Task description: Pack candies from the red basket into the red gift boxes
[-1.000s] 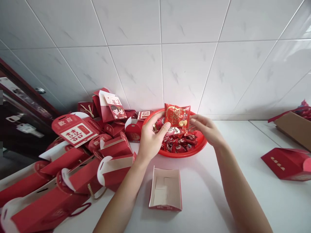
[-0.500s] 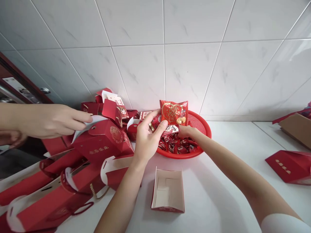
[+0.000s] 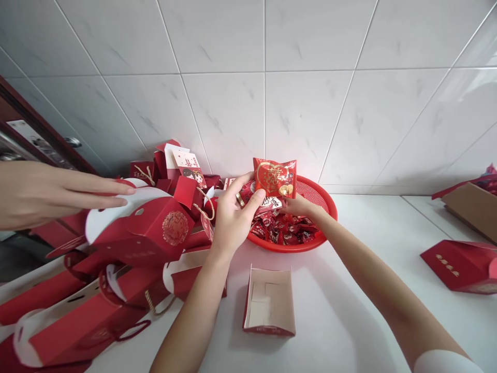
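Observation:
My left hand (image 3: 241, 207), with a ring on one finger, is closed around several wrapped snack packets above the basket. The frontmost is a red snack packet (image 3: 275, 178) with a gold heart print, and a white-lettered candy packet (image 3: 271, 204) shows below it. My right hand (image 3: 297, 205) reaches into the red plastic basket (image 3: 330, 207), its fingers hidden behind the packets. Small red-wrapped candies (image 3: 279, 230) lie in the basket. On the counter in front stands an open-topped box (image 3: 268, 305), red outside and cream inside, with nothing in it.
Another person's hand (image 3: 66, 194) touches a red gift box (image 3: 155, 228) at left. More red boxes (image 3: 89, 326) with cord handles crowd that side. At right are a closed red box (image 3: 462, 267) and a brown carton (image 3: 471, 207). A tiled wall (image 3: 303, 119) rises behind.
The other person's hand has shifted left and its fingers have straightened; the red gift box beneath it has tilted and moved. My left hand and its packets have drifted slightly left.

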{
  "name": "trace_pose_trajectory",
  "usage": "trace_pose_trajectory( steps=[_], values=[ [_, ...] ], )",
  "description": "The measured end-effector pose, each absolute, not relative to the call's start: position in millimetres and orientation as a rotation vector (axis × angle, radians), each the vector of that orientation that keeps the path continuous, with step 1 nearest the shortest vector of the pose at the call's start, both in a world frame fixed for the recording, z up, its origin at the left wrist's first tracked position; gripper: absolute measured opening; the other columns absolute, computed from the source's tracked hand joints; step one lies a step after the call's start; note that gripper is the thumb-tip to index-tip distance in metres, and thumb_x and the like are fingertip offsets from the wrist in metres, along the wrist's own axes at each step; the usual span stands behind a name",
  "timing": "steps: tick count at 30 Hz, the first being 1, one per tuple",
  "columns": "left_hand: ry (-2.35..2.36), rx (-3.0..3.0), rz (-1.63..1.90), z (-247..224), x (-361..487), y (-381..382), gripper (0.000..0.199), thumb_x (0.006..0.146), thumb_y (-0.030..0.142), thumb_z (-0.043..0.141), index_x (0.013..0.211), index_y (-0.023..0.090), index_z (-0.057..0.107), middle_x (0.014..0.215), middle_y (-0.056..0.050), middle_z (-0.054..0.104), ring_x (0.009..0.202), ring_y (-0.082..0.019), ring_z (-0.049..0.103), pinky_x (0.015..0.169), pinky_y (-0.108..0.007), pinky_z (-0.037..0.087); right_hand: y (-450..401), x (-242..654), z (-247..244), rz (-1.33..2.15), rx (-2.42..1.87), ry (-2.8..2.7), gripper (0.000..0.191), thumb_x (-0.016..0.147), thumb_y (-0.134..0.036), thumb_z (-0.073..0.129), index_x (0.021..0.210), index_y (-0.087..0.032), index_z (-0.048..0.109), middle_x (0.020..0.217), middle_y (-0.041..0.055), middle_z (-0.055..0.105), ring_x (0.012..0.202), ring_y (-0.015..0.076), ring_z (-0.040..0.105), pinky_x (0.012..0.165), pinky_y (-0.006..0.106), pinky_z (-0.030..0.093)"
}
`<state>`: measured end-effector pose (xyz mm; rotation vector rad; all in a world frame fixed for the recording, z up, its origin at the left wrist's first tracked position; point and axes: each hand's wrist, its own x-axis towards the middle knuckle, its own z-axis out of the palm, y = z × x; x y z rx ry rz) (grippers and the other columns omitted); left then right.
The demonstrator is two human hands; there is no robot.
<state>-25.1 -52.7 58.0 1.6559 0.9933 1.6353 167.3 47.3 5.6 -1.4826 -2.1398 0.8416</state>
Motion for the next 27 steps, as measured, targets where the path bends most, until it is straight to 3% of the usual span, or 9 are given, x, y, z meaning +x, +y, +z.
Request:
trace_pose_trajectory(
  steps=[2, 6, 8, 11, 13, 17, 21, 27],
  values=[
    [1.012, 1.653, 1.633, 58, -26, -53, 0.042, 0.088, 0.037, 0.075, 0.126, 0.021, 0.072, 0.132, -0.008, 0.073, 0.128, -0.029, 0.065, 0.111, -0.042, 0.051, 41, 174, 12, 0.930, -1.316, -1.965, 0.014, 0.076, -0.020, 0.066, 0.090, -0.018, 0.065, 0.084, 0.0046, 0.067, 0.081, 0.0213, 0.064, 0.072, 0.032, 0.050],
    [1.029, 1.670, 1.583, 59, -26, -51, 0.041, 0.087, 0.038, 0.074, 0.125, 0.021, 0.072, 0.132, -0.008, 0.073, 0.127, -0.029, 0.066, 0.110, -0.042, 0.052, 17, 189, 24, 1.060, -1.073, -1.639, 0.029, 0.082, -0.042, 0.058, 0.101, -0.021, 0.059, 0.078, -0.0013, 0.059, 0.058, 0.0116, 0.053, 0.057, 0.028, 0.046],
    [1.041, 1.697, 1.553, 58, -26, -50, 0.041, 0.087, 0.038, 0.074, 0.124, 0.020, 0.073, 0.133, -0.008, 0.073, 0.129, -0.029, 0.065, 0.112, -0.042, 0.051, 2, 197, 32, 1.148, -0.960, -1.472, 0.031, 0.078, -0.043, 0.065, 0.099, -0.022, 0.059, 0.080, -0.0020, 0.060, 0.059, 0.0102, 0.055, 0.055, 0.025, 0.046],
    [1.031, 1.724, 1.502, 56, -25, -49, 0.042, 0.086, 0.038, 0.075, 0.124, 0.020, 0.073, 0.134, -0.008, 0.073, 0.131, -0.029, 0.063, 0.114, -0.042, 0.048, -21, 204, 45, 1.346, -0.765, -1.173, 0.030, 0.069, -0.031, 0.081, 0.092, -0.020, 0.065, 0.082, -0.0015, 0.064, 0.067, 0.0103, 0.063, 0.059, 0.022, 0.049],
    [1.018, 1.737, 1.458, 55, -23, -50, 0.043, 0.086, 0.036, 0.075, 0.125, 0.019, 0.072, 0.135, -0.008, 0.072, 0.132, -0.028, 0.062, 0.115, -0.043, 0.048, -33, 204, 50, 1.367, -0.746, -1.117, 0.029, 0.070, -0.033, 0.085, 0.088, -0.019, 0.068, 0.082, -0.0011, 0.065, 0.069, 0.0105, 0.064, 0.063, 0.023, 0.052],
    [0.989, 1.778, 1.372, 55, -21, -52, 0.044, 0.085, 0.034, 0.075, 0.126, 0.020, 0.071, 0.137, -0.009, 0.071, 0.132, -0.029, 0.062, 0.115, -0.044, 0.048, -47, 195, 46, 1.368, -0.813, -1.219, 0.036, 0.076, -0.047, 0.087, 0.091, -0.018, 0.070, 0.080, -0.0002, 0.067, 0.063, 0.0101, 0.060, 0.058, 0.024, 0.051],
    [0.977, 1.824, 1.259, 55, -24, -55, 0.047, 0.085, 0.036, 0.076, 0.129, 0.021, 0.069, 0.140, -0.008, 0.069, 0.133, -0.031, 0.061, 0.114, -0.046, 0.048, -51, 188, 40, 1.346, -0.819, -1.296, 0.035, 0.076, -0.048, 0.087, 0.085, -0.017, 0.073, 0.075, 0.0020, 0.070, 0.059, 0.0122, 0.059, 0.051, 0.025, 0.048],
    [0.989, 1.911, 1.026, 66, -43, -69, 0.046, 0.093, 0.035, 0.068, 0.138, 0.026, 0.064, 0.147, -0.006, 0.064, 0.130, -0.029, 0.063, 0.107, -0.043, 0.053, -62, 214, 50, 1.325, -0.583, -1.160, 0.030, 0.067, -0.046, 0.092, 0.077, -0.026, 0.072, 0.075, -0.0023, 0.068, 0.063, 0.0129, 0.061, 0.062, 0.027, 0.055]
  ],
)
